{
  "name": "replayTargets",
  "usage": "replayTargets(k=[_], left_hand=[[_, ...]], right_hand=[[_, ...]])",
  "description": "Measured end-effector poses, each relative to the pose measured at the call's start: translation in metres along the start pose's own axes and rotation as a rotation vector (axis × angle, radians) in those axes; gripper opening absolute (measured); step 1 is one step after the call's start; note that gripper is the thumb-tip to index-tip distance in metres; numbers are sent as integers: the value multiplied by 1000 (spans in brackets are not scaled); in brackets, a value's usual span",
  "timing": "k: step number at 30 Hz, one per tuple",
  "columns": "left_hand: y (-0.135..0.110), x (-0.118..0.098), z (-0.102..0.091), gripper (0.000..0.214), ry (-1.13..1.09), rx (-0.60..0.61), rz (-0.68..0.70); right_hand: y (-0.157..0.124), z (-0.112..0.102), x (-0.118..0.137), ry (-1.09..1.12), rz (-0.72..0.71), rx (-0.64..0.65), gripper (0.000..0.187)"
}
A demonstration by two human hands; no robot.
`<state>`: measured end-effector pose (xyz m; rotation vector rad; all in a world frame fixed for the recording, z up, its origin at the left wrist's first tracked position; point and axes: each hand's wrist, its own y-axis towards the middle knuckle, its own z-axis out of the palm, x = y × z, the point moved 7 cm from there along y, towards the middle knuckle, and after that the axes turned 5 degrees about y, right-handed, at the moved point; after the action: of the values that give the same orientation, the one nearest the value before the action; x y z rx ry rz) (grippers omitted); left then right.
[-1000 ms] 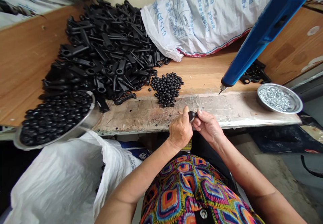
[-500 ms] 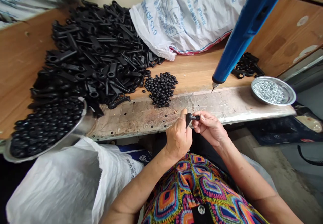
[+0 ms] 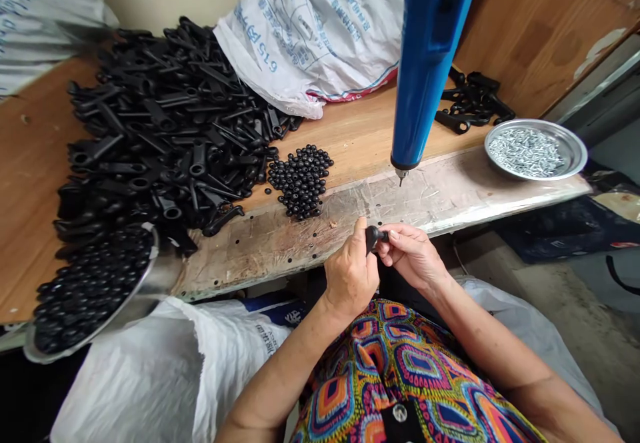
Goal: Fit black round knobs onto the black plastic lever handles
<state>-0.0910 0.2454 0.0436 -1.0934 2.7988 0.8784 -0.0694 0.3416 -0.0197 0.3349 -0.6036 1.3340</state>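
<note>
My left hand is closed round a black plastic handle held just above the bench's front edge. The handle's thin stem points right. At that stem's tip, the thumb and fingers of my right hand are pinched; whether a separate small piece sits there is hidden by the fingertips. Beyond my hands hangs a blue electric screwdriver, its bit pointing down and apart from both hands. A small heap of black beads lies on the bench to the left.
A big pile of black handles covers the left of the bench. A metal bowl of black beads stands at the front left. On the right are a steel dish of screws and several black handles. A white sack lies behind.
The view has shifted, so the screwdriver and bench things sit differently in the picture. My hands keep their hold, and the right fingertips now cover more of the stem's tip.
</note>
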Motion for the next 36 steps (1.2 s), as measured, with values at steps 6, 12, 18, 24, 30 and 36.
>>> replayTargets(k=[6, 12, 18, 24, 30, 36], left_hand=[[1, -10, 6, 48, 142, 0, 46], [-1, -14, 7, 45, 207, -20, 52], [16, 17, 25, 46, 219, 179, -26], [33, 51, 51, 40, 348, 404, -68], [32, 47, 62, 38, 374, 469, -5], [30, 50, 70, 30, 245, 503, 23]], right_hand=[[-4, -8, 10, -38, -85, -50, 10], [-7, -11, 17, -140, -197, -118, 10], [25, -11, 21, -595, -157, 9, 21], [56, 23, 59, -1287, -372, 42, 30], [46, 104, 76, -907, -522, 240, 38], [100, 90, 14, -1196, -421, 403, 46]])
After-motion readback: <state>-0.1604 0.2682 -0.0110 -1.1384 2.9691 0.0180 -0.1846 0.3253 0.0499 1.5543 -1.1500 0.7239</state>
